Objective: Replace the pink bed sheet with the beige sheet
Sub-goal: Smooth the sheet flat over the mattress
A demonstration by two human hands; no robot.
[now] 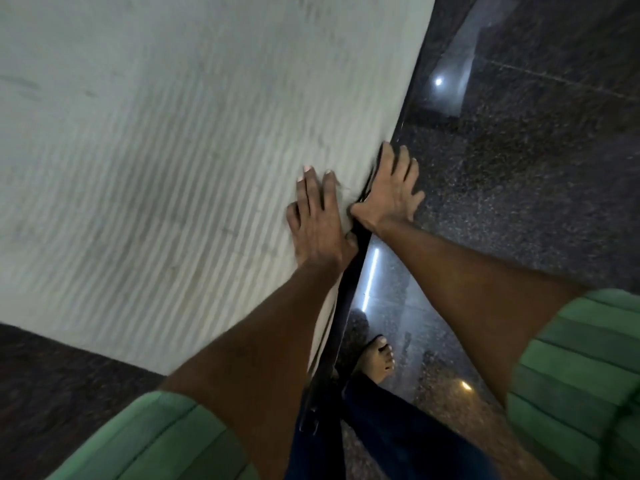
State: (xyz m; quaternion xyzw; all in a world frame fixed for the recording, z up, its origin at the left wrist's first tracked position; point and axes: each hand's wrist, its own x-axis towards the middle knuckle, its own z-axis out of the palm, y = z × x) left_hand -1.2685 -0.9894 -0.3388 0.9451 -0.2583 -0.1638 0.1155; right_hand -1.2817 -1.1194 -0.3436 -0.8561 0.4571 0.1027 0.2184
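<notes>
At the right edge of the bed, your left hand [320, 216] lies flat on the beige sheet [166, 140], fingers straight and spread a little, palm pressing the cloth down just inside the edge; it holds nothing in its grip. Your right hand [389, 190] sits just beside it, over the edge, with the thumb on the sheet's border and the fingers spread and reaching down the side, next to the dark bed frame [341, 306]; whether those fingers are tucking cloth or only resting on the side you cannot tell, since the edge hides what lies under the palm, so its grip reads as flat and loose rather than closed round anything. The beige sheet covers nearly all the bed surface you see, faintly striped and blurred, and runs out of view at the top and left. Its lower edge ends against a dark area at bottom left that is too murky to name. The pink sheet does not show from here. To the right is dark speckled floor [519, 168] with bright light reflections. Your bare foot [379, 358] stands on it close to the frame, and green striped sleeves [571, 368] are cut off at the lower corners
</notes>
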